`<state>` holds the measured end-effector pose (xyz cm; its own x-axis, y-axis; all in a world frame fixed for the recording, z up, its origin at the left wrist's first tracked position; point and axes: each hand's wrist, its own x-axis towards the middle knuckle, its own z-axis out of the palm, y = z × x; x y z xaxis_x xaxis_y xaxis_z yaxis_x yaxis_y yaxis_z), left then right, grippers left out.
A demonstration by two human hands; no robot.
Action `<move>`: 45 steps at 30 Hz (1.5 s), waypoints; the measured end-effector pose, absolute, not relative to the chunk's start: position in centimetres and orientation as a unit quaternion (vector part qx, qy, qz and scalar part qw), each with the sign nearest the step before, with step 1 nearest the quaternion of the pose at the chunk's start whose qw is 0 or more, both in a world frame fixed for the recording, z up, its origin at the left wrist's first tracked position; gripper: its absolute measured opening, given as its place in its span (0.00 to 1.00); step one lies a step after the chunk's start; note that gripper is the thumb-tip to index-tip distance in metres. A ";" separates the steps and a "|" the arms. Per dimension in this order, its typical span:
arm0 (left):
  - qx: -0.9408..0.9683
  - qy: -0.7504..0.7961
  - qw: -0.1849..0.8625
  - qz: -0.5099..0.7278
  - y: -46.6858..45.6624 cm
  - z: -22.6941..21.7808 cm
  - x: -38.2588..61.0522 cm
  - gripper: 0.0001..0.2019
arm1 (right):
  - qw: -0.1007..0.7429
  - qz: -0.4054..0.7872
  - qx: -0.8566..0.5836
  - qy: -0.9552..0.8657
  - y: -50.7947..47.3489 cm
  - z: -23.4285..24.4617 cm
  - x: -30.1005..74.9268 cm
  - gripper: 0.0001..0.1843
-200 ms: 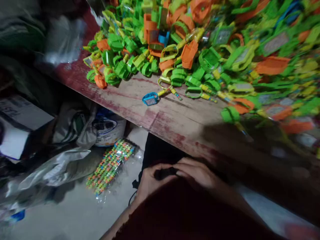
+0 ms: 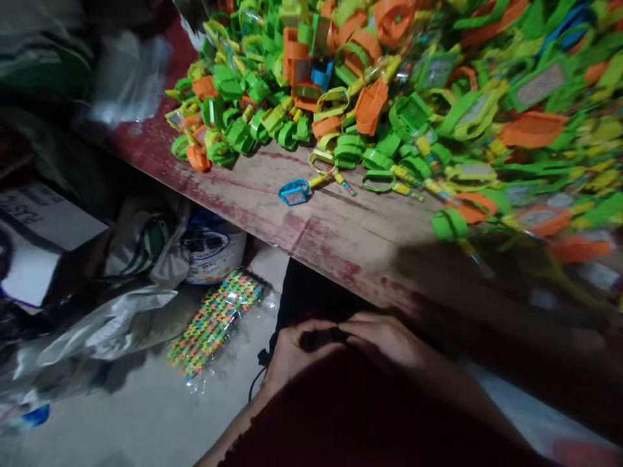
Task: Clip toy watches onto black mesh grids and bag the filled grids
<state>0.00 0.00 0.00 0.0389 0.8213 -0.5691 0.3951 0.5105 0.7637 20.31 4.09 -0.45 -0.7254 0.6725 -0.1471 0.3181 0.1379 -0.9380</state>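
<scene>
Low in front of my dark clothing, below the table edge, my left hand [image 2: 294,353] curls its thumb and fingers round a dark gap. Close against it, the fingertips of my right hand [image 2: 384,337] bend inward, partly in shadow. Whatever both hands pinch, if anything, is too dark to make out. Beyond them on the worn table [image 2: 311,230] lies a blue watch-like band [image 2: 294,192], beside a yellow band [image 2: 322,161] with a patterned yellow tube. A big heap of green, orange and yellow watch-like bands [image 2: 348,146] covers the far side.
On the floor to the left lies a clear bag of colourful beaded-looking strips [image 2: 217,324]. Near it are a printed white sack [image 2: 209,253], crumpled plastic bags [image 2: 117,324] and a white box [image 2: 43,240]. Clear plastic sleeves [image 2: 129,78] lie at the table's left end.
The view has shifted very slightly, so the heap sits a little farther right. Both hands stay together at my lap, with the right fingers moving only slightly.
</scene>
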 end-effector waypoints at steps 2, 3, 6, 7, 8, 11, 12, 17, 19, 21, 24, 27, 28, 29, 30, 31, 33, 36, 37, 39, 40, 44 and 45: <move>0.440 0.649 0.590 0.192 0.1 0.1 0.0 0.15 | 0.144 0.581 -0.347 -0.722 4.1 0.0 20.4 0.16; 0.431 0.646 0.600 0.193 0.1 0.1 0.0 0.16 | 0.140 0.587 -0.357 -0.713 4.0 0.2 20.4 0.15; 0.414 0.647 0.610 0.194 0.1 0.2 0.0 0.18 | 0.139 0.596 -0.379 -0.694 3.8 0.4 20.5 0.15; 0.411 0.648 0.611 0.194 0.1 0.2 0.1 0.18 | 0.140 0.600 -0.377 -0.691 3.9 0.4 20.5 0.16; 0.409 0.648 0.612 0.193 0.0 0.2 0.1 0.18 | 0.141 0.608 -0.371 -0.688 3.9 0.5 20.6 0.17; 0.407 0.642 0.621 0.189 -0.1 0.3 0.0 0.17 | 0.138 0.642 -0.356 -0.665 4.3 0.8 20.7 0.17; 0.409 0.638 0.625 0.187 -0.1 0.4 0.0 0.17 | 0.135 0.651 -0.357 -0.657 4.4 0.9 20.7 0.17; 0.408 0.637 0.626 0.188 -0.1 0.4 0.0 0.15 | 0.128 0.660 -0.374 -0.639 4.6 0.7 20.5 0.20; 0.400 0.646 0.621 0.192 -0.1 0.5 0.2 0.14 | 0.143 0.661 -0.390 -0.625 4.5 0.4 20.5 0.24; 0.388 0.654 0.619 0.197 -0.1 0.9 0.3 0.12 | 0.145 0.659 -0.406 -0.616 4.4 0.2 20.6 0.25; 0.368 0.653 0.634 0.193 0.2 1.5 0.5 0.06 | 0.121 0.661 -0.421 -0.609 4.5 0.0 20.8 0.23; 0.358 0.652 0.642 0.185 0.3 1.5 0.6 0.08 | 0.105 0.667 -0.396 -0.622 4.9 0.0 21.0 0.21; 0.358 0.654 0.640 0.184 0.2 1.4 0.6 0.10 | 0.101 0.671 -0.380 -0.629 5.0 0.0 21.1 0.21; 0.358 0.658 0.636 0.184 0.1 1.2 0.6 0.12 | 0.098 0.674 -0.365 -0.635 5.1 0.0 21.1 0.20; 0.359 0.661 0.633 0.182 0.0 1.1 0.6 0.13 | 0.097 0.675 -0.359 -0.638 5.2 0.0 21.1 0.20; 0.360 0.663 0.631 0.178 -0.1 0.9 0.7 0.13 | 0.097 0.674 -0.357 -0.640 5.2 0.0 21.1 0.19; 0.361 0.667 0.627 0.175 -0.4 0.8 0.7 0.14 | 0.100 0.663 -0.356 -0.651 5.1 -0.1 21.0 0.19; 0.369 0.665 0.626 0.171 -0.5 0.7 0.6 0.14 | 0.113 0.641 -0.355 -0.671 4.9 -0.5 21.0 0.23; 0.372 0.662 0.627 0.171 -0.5 0.7 0.6 0.14 | 0.121 0.638 -0.354 -0.673 4.8 -0.6 21.0 0.24; 0.374 0.655 0.634 0.171 -0.5 0.6 0.4 0.14 | 0.137 0.642 -0.346 -0.671 4.7 -0.8 21.0 0.26; 0.374 0.650 0.640 0.170 -0.5 0.5 0.3 0.14 | 0.141 0.646 -0.339 -0.669 4.6 -0.9 21.0 0.25; 0.370 0.633 0.660 0.164 -0.5 0.2 -0.1 0.16 | 0.140 0.640 -0.341 -0.674 4.3 -0.9 21.0 0.16; 0.368 0.631 0.663 0.164 -0.5 0.2 -0.1 0.16 | 0.141 0.636 -0.346 -0.675 4.3 -0.8 21.0 0.14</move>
